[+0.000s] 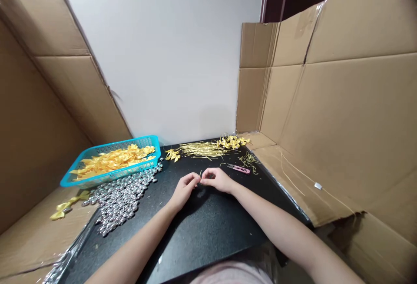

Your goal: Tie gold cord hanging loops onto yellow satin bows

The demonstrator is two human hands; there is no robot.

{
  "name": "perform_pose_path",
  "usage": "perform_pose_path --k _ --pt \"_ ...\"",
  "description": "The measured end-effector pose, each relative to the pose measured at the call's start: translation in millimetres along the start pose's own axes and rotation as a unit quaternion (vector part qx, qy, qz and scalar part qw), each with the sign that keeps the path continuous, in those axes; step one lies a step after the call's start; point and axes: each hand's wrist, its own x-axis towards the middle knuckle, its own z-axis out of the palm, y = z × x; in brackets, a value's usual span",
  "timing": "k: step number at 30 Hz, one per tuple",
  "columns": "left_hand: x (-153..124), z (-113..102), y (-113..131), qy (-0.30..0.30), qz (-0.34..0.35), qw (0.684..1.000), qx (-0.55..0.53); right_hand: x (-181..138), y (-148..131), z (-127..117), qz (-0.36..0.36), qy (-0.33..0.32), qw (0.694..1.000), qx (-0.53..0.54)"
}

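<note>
Over the middle of the black tabletop (pixel 182 245), my left hand (pixel 184 189) and my right hand (pixel 221 181) meet at the fingertips. Both are closed in a pinch. Between them a short end of thin gold cord (pixel 201 173) sticks up; the rest of it is hidden by my fingers. Just beyond my right hand lie thread snips (pixel 240 169) with a pink handle. Farther back is a spread of straight gold cords (pixel 203 149). A small cluster of yellow bows (pixel 172 155) sits to their left, and a larger pile of gold bows with cords (pixel 233 141) to their right.
At the left, a blue plastic basket (pixel 70 179) holds many yellow ribbon bows (pixel 114 161). Silver beads (pixel 122 201) spread in front of it. Two loose bows (pixel 67 208) lie on cardboard. Cord scraps (pixel 248 160) lie near the snips. Cardboard walls (pixel 345 114) stand on both sides.
</note>
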Motion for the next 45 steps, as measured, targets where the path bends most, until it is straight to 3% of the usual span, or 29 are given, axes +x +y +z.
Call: perform_pose_path --k 9,20,34,45 --pt "1.4 -0.4 1.6 0.023 -0.025 0.999 0.007 1.6 -2.9 2.0 0.004 0.032 0.999 0.016" --pt "5.0 -4.3 4.0 0.006 -0.032 0.999 0.014 6.0 1.8 5.7 0.013 0.125 0.991 0.045" --pt "3.2 -1.4 -0.4 0.048 -0.065 0.997 -0.005 2.6 -2.1 4.4 -0.003 0.109 0.990 0.091" --pt "2.2 1.9 -0.7 0.067 -0.052 0.996 -0.038 1.9 -1.6 2.5 0.010 0.088 0.990 0.109"
